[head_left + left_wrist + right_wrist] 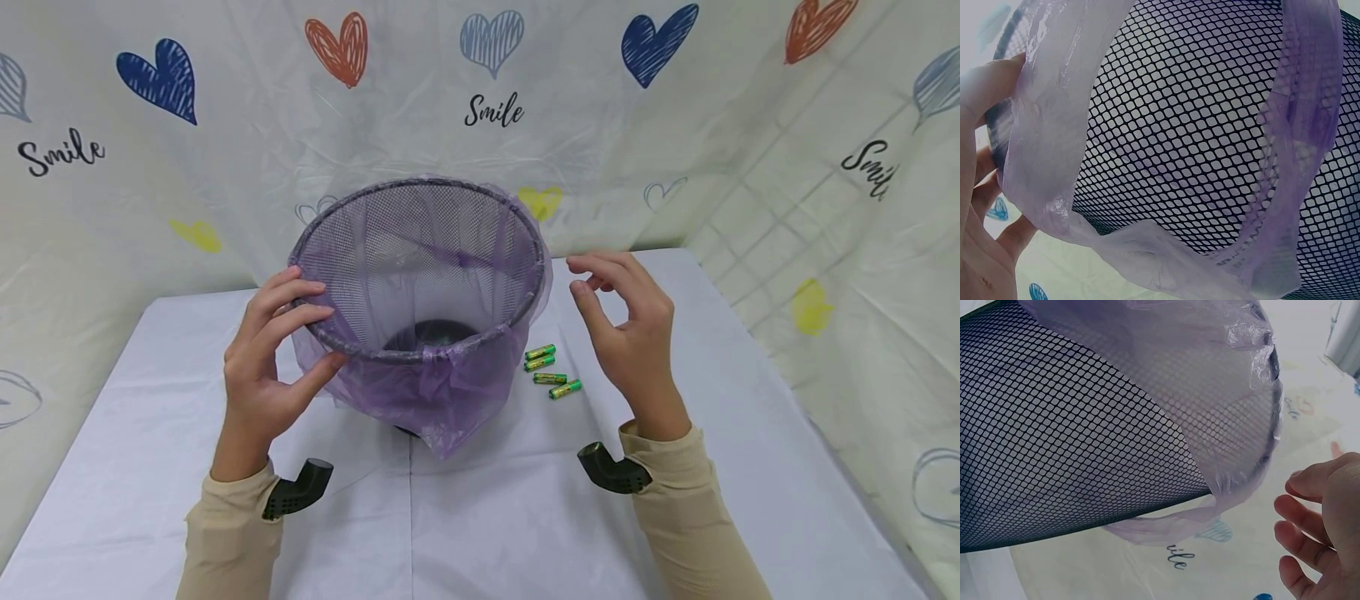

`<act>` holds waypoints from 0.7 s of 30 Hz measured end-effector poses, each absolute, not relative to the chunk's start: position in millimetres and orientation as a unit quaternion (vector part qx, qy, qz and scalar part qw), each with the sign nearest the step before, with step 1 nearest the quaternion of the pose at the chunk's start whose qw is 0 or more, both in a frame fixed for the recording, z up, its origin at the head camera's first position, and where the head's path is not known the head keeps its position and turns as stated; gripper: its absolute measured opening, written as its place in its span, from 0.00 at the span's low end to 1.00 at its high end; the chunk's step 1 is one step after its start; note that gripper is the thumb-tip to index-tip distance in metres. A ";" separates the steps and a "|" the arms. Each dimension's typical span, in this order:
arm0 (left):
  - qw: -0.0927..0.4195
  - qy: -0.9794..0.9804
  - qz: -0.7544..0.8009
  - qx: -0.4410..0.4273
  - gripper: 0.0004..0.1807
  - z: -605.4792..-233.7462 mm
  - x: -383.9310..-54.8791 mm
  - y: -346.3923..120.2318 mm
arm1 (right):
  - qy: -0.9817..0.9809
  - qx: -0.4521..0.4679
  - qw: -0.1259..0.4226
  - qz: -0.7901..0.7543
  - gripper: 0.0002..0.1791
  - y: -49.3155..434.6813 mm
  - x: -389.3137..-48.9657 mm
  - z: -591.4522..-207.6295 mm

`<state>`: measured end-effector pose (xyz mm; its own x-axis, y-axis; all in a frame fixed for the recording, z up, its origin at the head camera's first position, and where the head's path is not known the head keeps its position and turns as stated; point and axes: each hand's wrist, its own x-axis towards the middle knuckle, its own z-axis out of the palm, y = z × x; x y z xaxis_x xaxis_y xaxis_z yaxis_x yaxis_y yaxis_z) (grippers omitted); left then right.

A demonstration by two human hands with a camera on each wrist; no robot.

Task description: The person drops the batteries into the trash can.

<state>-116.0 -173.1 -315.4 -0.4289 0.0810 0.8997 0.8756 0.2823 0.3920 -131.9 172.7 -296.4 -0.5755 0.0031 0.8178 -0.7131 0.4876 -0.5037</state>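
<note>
Four green cylindrical batteries [551,378] lie on the white-covered tabletop [480,533], just right of a mesh wastebasket [1079,431] near its middle. A translucent purple trash bag [450,408] lines the wastebasket and folds over its rim, the loose edge hanging to a point at the front. The left hand [262,367] pinches the bag-covered rim between thumb and fingers. The right hand [637,337] hangs apart from the opposite side, fingers loosely bent, thumb and forefinger separated, holding nothing. Probable faults: the slack bag may slip off the unheld right rim if tugged from the left; one-sided force could tip the wastebasket; a sideways shift could set the batteries rolling.
</note>
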 end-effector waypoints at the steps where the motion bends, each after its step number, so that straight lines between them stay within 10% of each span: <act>1: 0.407 -0.690 -0.488 -0.347 0.26 -315.5 -116.0 -173.2 | -0.765 0.231 0.398 0.450 0.11 173.0 -131.6 -296.8; 21: 0.407 -0.692 -0.485 -0.346 0.26 -315.7 -114.9 -173.2 | -0.776 0.206 0.389 0.451 0.12 183.7 -126.7 -312.5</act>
